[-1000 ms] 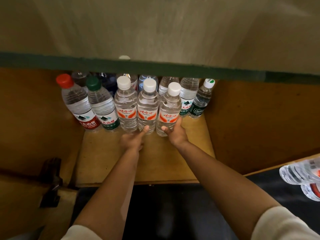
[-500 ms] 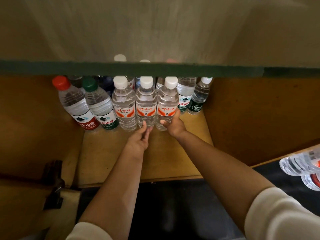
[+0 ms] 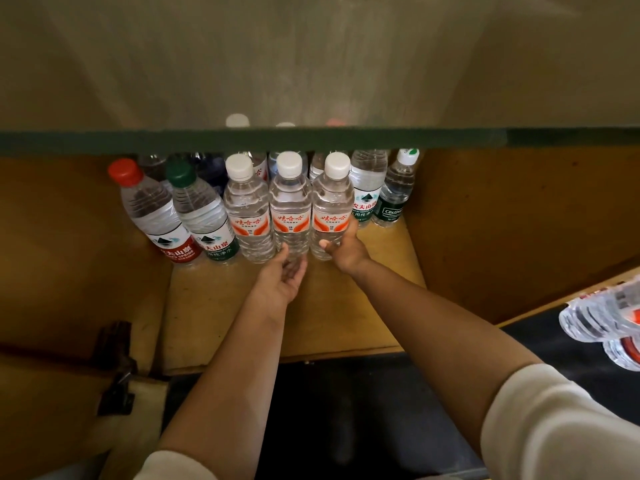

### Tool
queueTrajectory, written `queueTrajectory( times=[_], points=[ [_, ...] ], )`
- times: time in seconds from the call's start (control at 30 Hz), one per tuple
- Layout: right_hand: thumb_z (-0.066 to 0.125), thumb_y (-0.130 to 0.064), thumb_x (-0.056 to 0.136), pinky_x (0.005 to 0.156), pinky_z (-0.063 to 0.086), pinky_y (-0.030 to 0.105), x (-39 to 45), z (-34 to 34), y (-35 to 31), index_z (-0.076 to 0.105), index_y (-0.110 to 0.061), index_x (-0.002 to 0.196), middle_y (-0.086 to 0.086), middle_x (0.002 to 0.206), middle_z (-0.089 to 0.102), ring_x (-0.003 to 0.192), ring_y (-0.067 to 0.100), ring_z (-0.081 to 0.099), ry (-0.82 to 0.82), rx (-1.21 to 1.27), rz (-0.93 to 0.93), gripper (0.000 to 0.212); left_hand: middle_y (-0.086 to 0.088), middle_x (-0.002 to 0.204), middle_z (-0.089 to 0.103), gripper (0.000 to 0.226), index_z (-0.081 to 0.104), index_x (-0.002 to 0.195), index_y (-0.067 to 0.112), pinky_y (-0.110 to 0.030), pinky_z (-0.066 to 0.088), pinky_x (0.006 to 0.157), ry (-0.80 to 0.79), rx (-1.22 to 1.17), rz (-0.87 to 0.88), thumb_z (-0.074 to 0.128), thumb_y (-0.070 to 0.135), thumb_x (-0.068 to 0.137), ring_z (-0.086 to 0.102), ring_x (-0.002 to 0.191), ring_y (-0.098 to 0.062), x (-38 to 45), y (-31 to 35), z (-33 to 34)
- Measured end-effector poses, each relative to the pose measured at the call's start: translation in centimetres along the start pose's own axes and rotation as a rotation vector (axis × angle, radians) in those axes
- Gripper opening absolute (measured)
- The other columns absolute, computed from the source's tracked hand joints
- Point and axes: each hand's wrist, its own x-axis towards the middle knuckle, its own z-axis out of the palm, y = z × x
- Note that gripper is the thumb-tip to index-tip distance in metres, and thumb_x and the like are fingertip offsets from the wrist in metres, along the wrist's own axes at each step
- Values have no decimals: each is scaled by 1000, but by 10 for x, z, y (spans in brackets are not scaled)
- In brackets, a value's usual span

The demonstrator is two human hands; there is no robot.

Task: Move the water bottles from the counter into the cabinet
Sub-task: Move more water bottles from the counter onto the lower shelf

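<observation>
The right hand [image 3: 347, 249] is curling thumb and fingers around the lower body of the rightmost white-capped bottle [image 3: 331, 206], a clear ribbed plastic cylinder with an orange-and-white label, standing upright with its long axis vertical and cap pointing up. The left hand [image 3: 281, 278] is lying open, palm turned up, fingers relaxed, its fingertips touching the base of the middle white-capped bottle [image 3: 289, 206], which is standing upright just beside the first. A third matching bottle [image 3: 246, 211] is standing to their left, all three touching in a row on the cabinet shelf [image 3: 346, 306], a smooth yellowish wooden board. To the left, a red-capped bottle [image 3: 152, 213] and a green-capped bottle [image 3: 202, 216] are appearing to lean leftward; more bottles are crowding behind. A dark green counter edge [image 3: 554, 138] is overhanging the row, hiding the rear caps. At the right edge, two clear ribbed bottles [image 3: 602, 318] are lying on their sides.
</observation>
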Motion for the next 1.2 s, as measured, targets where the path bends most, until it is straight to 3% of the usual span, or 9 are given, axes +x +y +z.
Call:
queueTrajectory(
  times=[0.1, 0.23, 0.43, 0.6, 0.67, 0.87, 1.03, 1.1, 1.2],
  points=[
    [53, -15, 92, 97, 34, 30, -9, 2, 4, 7, -18, 144, 8, 143, 43, 129, 27, 43, 38, 31, -30, 70, -13, 122, 60, 32, 51, 124, 7, -35, 47, 90, 4, 242, 33, 50, 17, 94, 56, 115, -26, -2, -4, -7],
    [56, -19, 90, 89, 35, 27, -33, -9, 24, 7, -21, 145, 10, 142, 43, 125, 28, 46, 88, 62, -19, 74, -3, 110, 63, 27, 54, 120, 14, -33, 49, 82, 26, 543, 114, 43, 21, 97, 59, 99, -18, -12, -21, -18],
    [54, -2, 88, 71, 35, 9, -95, -55, 77, 48, -4, 126, 1, 99, 56, 79, -7, 52, -90, -62, 11, 39, 0, 81, 64, 17, 57, 103, 21, -24, 43, 64, -30, 807, 195, 47, 13, 93, 58, 65, -9, -39, -81, -44],
    [57, -8, 88, 83, 41, 16, -161, -107, 129, 62, -12, 108, -7, 91, 57, 85, 3, 53, -153, -183, -71, 22, -3, 70, 60, 18, 62, 91, 18, -19, 41, 51, -122, 1054, 217, 47, 8, 93, 49, 59, -13, -63, -145, -51],
    [55, -5, 87, 82, 47, 22, -183, -135, 146, 62, -13, 107, -7, 89, 59, 81, 5, 56, -107, -151, -55, 23, -5, 67, 59, 23, 62, 85, 19, -17, 40, 45, -186, 1138, 235, 47, 4, 93, 47, 56, -14, -71, -173, -46],
    [56, -8, 89, 81, 53, 40, -228, -227, 192, 60, -30, 95, -4, 80, 64, 79, 19, 65, 111, -69, 33, 23, -4, 71, 63, 24, 63, 86, 21, -22, 40, 54, -359, 1289, 210, 49, 3, 92, 52, 59, -14, -95, -251, -18],
    [58, -4, 87, 81, 52, 28, -244, -308, 225, 60, -34, 94, -7, 85, 65, 82, 6, 63, 422, 19, 100, 31, 1, 88, 66, 18, 61, 100, 25, -17, 47, 65, -496, 1446, 181, 54, 11, 90, 61, 77, -11, -103, -315, 26],
    [61, -3, 84, 82, 51, 27, -242, -333, 232, 57, -27, 102, -6, 89, 63, 85, 5, 61, 556, 54, 101, 30, 1, 99, 63, 27, 58, 111, 20, -13, 47, 66, -562, 1453, 225, 57, 6, 88, 59, 84, -6, -100, -338, 51],
    [67, -6, 80, 75, 47, 18, -231, -367, 235, 47, -27, 112, -11, 96, 55, 87, 4, 57, 667, 127, 73, 44, -1, 115, 55, 54, 45, 127, 19, -21, 42, 82, -636, 1386, 383, 64, 0, 81, 54, 95, -6, -93, -367, 93]
  ],
)
